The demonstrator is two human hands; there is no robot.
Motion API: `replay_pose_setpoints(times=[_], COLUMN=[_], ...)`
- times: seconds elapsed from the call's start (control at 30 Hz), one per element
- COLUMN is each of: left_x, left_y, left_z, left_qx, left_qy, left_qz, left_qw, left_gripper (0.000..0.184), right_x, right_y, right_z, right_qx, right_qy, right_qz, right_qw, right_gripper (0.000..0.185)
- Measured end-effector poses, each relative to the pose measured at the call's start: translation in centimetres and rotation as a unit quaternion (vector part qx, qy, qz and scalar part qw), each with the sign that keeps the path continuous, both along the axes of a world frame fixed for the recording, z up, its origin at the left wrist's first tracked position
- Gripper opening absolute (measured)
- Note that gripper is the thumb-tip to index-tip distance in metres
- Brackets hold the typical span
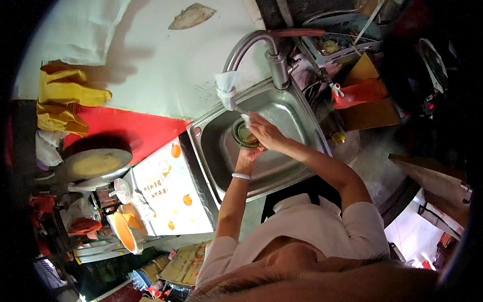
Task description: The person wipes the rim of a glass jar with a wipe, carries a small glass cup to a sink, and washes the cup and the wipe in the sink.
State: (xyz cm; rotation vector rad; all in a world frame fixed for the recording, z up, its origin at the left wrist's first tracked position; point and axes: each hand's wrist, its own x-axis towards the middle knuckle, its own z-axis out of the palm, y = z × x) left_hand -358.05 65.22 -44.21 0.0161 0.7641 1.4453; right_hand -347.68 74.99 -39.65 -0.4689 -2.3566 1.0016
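My left hand (250, 153) is closed round the lower side of a round greenish glass bowl (243, 132), held over the steel sink (216, 173). My right hand (266, 132) is at the bowl's right rim, its fingers bent together; a small white piece (246, 120) shows by its fingertips, and I cannot make out whether it is held. Just above the hands is the spout of the curved faucet (246, 46), with a white cloth (227, 90) tied round its end. A thin stream or strand shows between cloth and hand.
Yellow gloves (70, 93) hang at the left above a large round pan lid (98, 164). A white cover with orange prints (171, 189) lies left of the sink, near an orange container (126, 231). At the right are a cardboard box (370, 115) and a grey basket (347, 50).
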Motion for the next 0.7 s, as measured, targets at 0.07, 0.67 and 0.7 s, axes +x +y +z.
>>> replay_pose_setpoints(times=[0.07,0.67,0.7], left_x=[-1.2,-0.5,-0.7], left_y=[-0.1,4.8,5.1], left_z=[-1.0,2.7,3.5], left_qx=[0.006,-0.056,-0.054], left_qy=[-0.046,0.008,0.009], left_qz=[0.016,0.134,0.137], left_qw=[0.999,0.989,0.989], left_gripper=[0.038,0.019,0.019], right_x=[1.2,1.5,1.6], right_y=[-1.9,-3.1,-3.2], right_z=[-0.6,-1.8,-2.5], right_qx=[0.019,-0.232,-0.3], right_qy=[0.02,0.054,0.04], right_qz=[-0.039,-0.08,-0.08], right_qw=[0.999,0.968,0.95], right_gripper=[0.033,0.044,0.044])
